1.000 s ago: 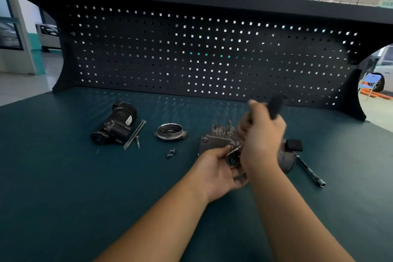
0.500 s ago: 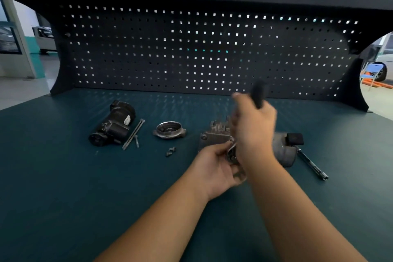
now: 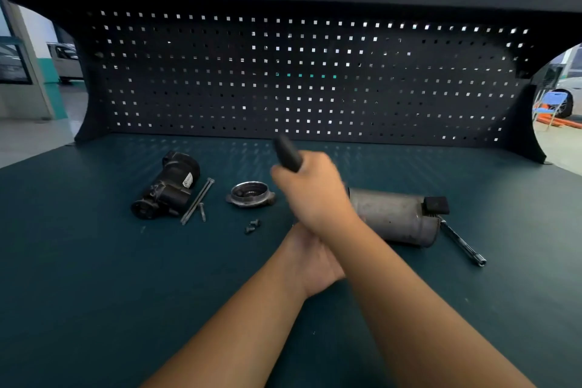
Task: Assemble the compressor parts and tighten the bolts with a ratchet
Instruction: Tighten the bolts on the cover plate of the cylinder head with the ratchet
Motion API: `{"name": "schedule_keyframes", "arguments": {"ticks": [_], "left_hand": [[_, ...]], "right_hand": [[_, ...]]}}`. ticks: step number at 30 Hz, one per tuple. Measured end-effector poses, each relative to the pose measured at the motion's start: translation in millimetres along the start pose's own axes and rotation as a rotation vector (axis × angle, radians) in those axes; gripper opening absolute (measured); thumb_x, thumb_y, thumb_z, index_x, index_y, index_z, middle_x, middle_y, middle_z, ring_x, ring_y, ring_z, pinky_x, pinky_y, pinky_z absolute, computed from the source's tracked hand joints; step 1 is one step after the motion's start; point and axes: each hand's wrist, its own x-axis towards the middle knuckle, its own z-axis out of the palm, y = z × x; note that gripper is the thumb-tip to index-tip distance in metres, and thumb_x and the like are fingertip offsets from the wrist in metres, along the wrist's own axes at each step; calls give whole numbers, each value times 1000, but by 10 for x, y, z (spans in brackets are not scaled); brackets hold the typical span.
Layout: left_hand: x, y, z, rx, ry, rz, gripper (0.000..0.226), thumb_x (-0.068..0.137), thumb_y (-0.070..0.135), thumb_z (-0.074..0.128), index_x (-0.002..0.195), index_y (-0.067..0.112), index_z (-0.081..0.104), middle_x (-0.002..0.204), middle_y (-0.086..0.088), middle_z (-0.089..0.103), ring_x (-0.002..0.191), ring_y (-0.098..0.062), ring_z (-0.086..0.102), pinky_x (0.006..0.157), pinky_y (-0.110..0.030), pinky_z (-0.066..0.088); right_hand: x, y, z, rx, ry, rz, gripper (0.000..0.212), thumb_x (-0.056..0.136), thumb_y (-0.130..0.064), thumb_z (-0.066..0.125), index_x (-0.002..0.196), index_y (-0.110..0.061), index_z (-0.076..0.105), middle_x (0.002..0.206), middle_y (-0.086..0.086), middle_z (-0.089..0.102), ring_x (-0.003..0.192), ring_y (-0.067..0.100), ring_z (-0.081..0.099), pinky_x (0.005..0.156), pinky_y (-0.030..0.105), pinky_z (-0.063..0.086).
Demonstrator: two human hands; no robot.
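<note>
- Workshop bay: a dark perforated pegboard [image 3: 283, 79] backs a dark teal desk [image 3: 94, 293].
- The right hand [image 3: 311, 195], at mid-desk, has its fingers wrapped round the black-handled ratchet [image 3: 287, 154]. The grip points toward the back edge, and the ratchet's head and its bolt are hidden under the hand.
- The left hand [image 3: 310, 261] lies beneath the right forearm, nearer the front edge. Its fingers are covered, so I cannot tell whether it clasps anything.
- A dull grey metal compressor cylinder [image 3: 390, 217] lies on its side just right of the hands. It has a black plug block [image 3: 436, 205] at its right end and a chrome extension bar [image 3: 461, 242] beside that.
- Toward the left edge lie a round silver flange cover [image 3: 251, 195], two small dark bolts [image 3: 252, 225], long thin bolts [image 3: 198, 200] and a black motor housing [image 3: 167, 187].
- The step in hand looks like tightening a bolt by ratchet swings. The next move calls for a firm brace on the part, a return swing, then fitting the loose pieces.
</note>
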Motion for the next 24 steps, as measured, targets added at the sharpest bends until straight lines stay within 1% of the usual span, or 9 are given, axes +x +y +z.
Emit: {"name": "schedule_keyframes", "arguments": {"ticks": [3,5,7,10,13,15,18,21,24], "left_hand": [[-11,6,-11,-115,33,-2,25,93,24,48,73,12,59,80,-6,60,66,-24,66,60,-28,53],[-5,1,-13,-85,15,4,33,93,21,46,66,11,62,74,-6,61,65,-22,64,59,-27,52],[6,3,-2,-23,-10,-10,39,92,15,39,60,13,60,66,-4,57,59,-17,59,59,-25,48],[-28,0,27,26,0,-54,30,88,13,37,64,12,54,56,-2,57,52,-17,60,63,-30,41],[-55,0,60,19,-1,-69,27,93,25,40,78,12,59,66,-4,64,69,-19,62,74,-34,42],[-63,3,83,17,13,-77,24,93,27,41,88,11,59,80,-5,63,83,-20,58,84,-36,41],[-65,14,67,25,5,-88,23,94,25,40,90,12,59,76,-4,64,79,-20,60,82,-35,41],[-58,10,40,49,4,-74,25,93,17,35,80,11,56,63,-3,62,58,-18,62,71,-33,42],[-13,1,11,79,33,-21,31,93,11,32,71,13,54,60,-3,57,51,-16,59,62,-29,41]], "right_hand": [[-10,3,82,-147,-125,-13,33,78,-23,57,53,-22,36,42,-8,37,37,9,34,42,24,26],[-13,-12,36,-43,-65,-12,35,79,-23,59,52,-21,38,37,-9,37,34,5,30,38,21,26],[-16,-3,-59,191,92,9,39,81,-20,61,50,-21,36,33,-12,33,32,3,26,34,16,24],[-41,69,-240,629,325,87,41,79,-17,60,49,-24,33,40,-12,29,38,8,24,38,18,22],[-98,165,-379,1025,595,187,35,82,-12,54,57,-20,30,40,-9,27,34,8,21,38,14,20],[-144,213,-422,1170,726,210,33,83,-10,51,60,-18,29,40,-8,26,34,10,19,38,13,19],[-156,220,-375,1063,656,153,35,83,-10,51,57,-18,30,40,-9,27,34,9,21,38,15,20],[-82,122,-264,707,389,89,37,80,-10,54,53,-22,32,41,-10,29,38,8,24,38,16,22],[11,20,-148,271,166,53,36,78,-12,55,50,-20,33,34,-12,29,33,4,23,33,14,19]]}}
